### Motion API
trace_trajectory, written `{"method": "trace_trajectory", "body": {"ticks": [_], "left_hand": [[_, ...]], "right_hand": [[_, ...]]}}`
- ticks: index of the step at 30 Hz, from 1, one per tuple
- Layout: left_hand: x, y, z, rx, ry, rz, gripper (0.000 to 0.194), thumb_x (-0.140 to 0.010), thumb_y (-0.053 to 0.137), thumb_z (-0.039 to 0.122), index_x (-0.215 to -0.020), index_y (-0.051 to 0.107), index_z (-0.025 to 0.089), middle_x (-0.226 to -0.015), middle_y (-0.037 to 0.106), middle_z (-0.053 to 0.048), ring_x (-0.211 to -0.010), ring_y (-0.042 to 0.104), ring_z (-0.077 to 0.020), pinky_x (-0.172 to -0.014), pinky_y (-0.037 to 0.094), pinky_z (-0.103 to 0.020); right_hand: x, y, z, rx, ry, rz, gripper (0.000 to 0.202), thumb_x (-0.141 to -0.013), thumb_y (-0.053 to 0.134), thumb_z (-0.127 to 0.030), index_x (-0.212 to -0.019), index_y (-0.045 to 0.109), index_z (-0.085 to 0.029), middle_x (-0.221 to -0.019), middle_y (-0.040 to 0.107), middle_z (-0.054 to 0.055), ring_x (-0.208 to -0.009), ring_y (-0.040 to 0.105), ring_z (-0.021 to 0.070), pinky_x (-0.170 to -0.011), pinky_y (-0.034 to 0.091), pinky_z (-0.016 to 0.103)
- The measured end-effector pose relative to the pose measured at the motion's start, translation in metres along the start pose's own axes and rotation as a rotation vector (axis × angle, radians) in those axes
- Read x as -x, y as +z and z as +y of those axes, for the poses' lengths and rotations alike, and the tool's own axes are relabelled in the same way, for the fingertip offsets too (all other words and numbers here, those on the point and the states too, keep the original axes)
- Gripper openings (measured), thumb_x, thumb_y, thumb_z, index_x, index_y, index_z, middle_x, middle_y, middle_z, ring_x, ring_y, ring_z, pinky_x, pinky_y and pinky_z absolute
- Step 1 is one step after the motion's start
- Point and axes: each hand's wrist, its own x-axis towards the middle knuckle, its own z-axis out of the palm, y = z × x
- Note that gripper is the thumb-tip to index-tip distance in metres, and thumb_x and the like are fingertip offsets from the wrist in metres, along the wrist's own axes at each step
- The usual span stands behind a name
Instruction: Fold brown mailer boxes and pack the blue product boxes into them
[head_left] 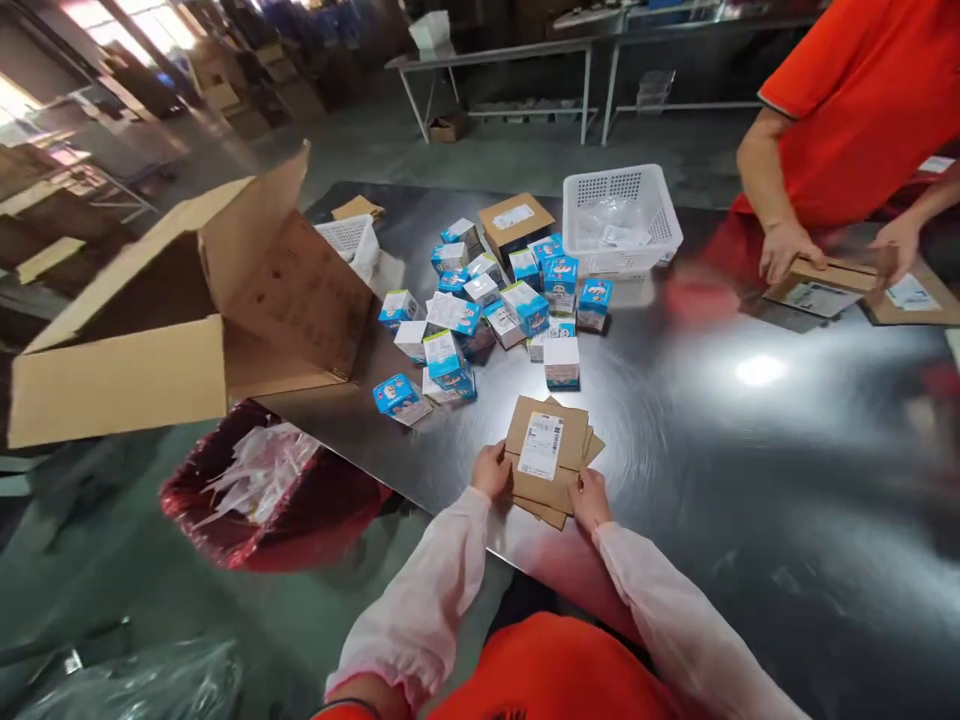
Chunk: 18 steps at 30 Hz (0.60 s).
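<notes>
- Head view: the left hand and the right hand grip the near corners of a stack of flat cardboard mailers on the metal table; the fingers curl over the stack's edges with the thumbs on top, pinching the cardboard from both sides.
- The top mailer carries a white shipping label and lies unfolded, so, as I judge it, no box from this stack is formed or filled yet.
- At twelve o'clock from the stack, a heap of small blue-and-white boxes lies loose on the table, apart from the mailers; one white box stands nearest, just beyond the stack. All of them look unpacked, so most of the work seems left.
- At eleven o'clock, a big open carton hangs over the table's edge, flaps up.
- At one o'clock, a white plastic basket holds some clear wrapping; a closed brown box with a label sits just beside it at its nine o'clock.
- At two o'clock, a co-worker's hands press on another flat mailer.
- At nine o'clock, below the table, a red bag holds crumpled plastic scraps.
</notes>
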Motion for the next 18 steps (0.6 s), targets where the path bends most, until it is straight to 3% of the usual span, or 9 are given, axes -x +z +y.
{"method": "trace_trajectory", "body": {"ticks": [3, 8, 11, 14, 18], "left_hand": [[0.021, -0.003, -0.008, 0.061, -0.003, 0.051, 0.054, -0.082, 0.054, 0.014, -0.136, 0.058, 0.015, -0.121, 0.067, -0.013, -0.116, 0.060, -0.0227, -0.108, 0.044, -0.038], [0.048, -0.001, -0.003, 0.451, 0.030, 0.135, 0.058, -0.079, 0.053, 0.013, -0.137, 0.057, 0.015, -0.133, 0.064, -0.012, -0.121, 0.059, -0.0220, -0.108, 0.046, -0.036], [0.061, 0.006, 0.004, 0.659, 0.049, 0.106, 0.057, -0.077, 0.059, 0.019, -0.134, 0.059, 0.016, -0.137, 0.062, -0.011, -0.121, 0.060, -0.0235, -0.107, 0.047, -0.038], [0.074, 0.018, 0.015, 0.782, 0.036, 0.062, 0.060, -0.075, 0.064, 0.027, -0.134, 0.059, 0.016, -0.132, 0.064, -0.013, -0.118, 0.062, -0.0252, -0.107, 0.047, -0.042], [0.091, 0.041, 0.036, 0.897, 0.041, -0.031, 0.064, -0.071, 0.070, 0.036, -0.131, 0.060, 0.017, -0.128, 0.066, -0.013, -0.116, 0.062, -0.0256, -0.108, 0.044, -0.043]], "right_hand": [[0.007, -0.002, 0.000, 0.004, 0.050, -0.001, 0.052, -0.079, 0.052, -0.033, -0.123, 0.066, -0.009, -0.123, 0.061, 0.021, -0.120, 0.053, 0.0319, -0.109, 0.039, 0.048], [0.021, -0.019, -0.007, -0.059, 0.025, -0.037, 0.057, -0.085, 0.045, -0.040, -0.129, 0.063, -0.009, -0.128, 0.063, 0.019, -0.121, 0.057, 0.0272, -0.111, 0.041, 0.044], [0.029, -0.043, -0.010, -0.212, 0.052, -0.035, 0.056, -0.086, 0.045, -0.045, -0.127, 0.064, -0.012, -0.128, 0.065, 0.015, -0.118, 0.061, 0.0253, -0.107, 0.047, 0.043], [0.037, -0.075, -0.012, -0.412, 0.145, 0.000, 0.051, -0.078, 0.058, -0.048, -0.115, 0.069, -0.014, -0.122, 0.069, 0.013, -0.113, 0.064, 0.0267, -0.103, 0.050, 0.043], [0.050, -0.121, -0.010, -0.603, 0.292, 0.051, 0.059, -0.071, 0.068, -0.052, -0.117, 0.067, -0.015, -0.109, 0.073, 0.012, -0.095, 0.069, 0.0263, -0.084, 0.058, 0.040]]}}
